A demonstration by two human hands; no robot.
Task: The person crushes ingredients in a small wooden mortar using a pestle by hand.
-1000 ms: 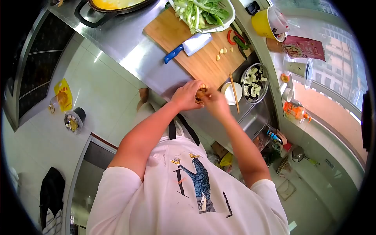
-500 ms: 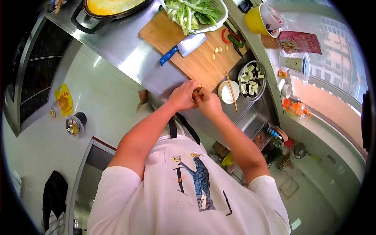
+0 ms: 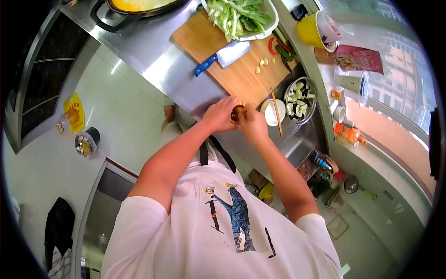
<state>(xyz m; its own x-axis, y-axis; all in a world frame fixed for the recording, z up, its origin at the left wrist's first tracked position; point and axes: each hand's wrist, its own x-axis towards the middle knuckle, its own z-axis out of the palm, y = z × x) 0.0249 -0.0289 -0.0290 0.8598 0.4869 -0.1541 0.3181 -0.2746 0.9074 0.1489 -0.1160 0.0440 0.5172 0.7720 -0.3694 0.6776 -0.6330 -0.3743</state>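
Near the front corner of the wooden cutting board, my left hand is wrapped round a small brown round item whose details are too small to tell. My right hand has its fingers closed at the right side of the same item; what lies between its fingertips is hidden. A cleaver with a blue handle lies on the board, with garlic cloves to its right. Just right of my right hand is a white bowl with chopsticks across it.
A metal bowl holds cut eggplant. Leafy greens fill a white basket; red and green peppers lie beside it. A black pan is at the upper left, the sink at the right. An orange bottle lies along the windowsill.
The view has shifted slightly. My right hand's fingers moved at the brown item, close in over it half a second ago and now more to its right side. My left hand has kept its hold.
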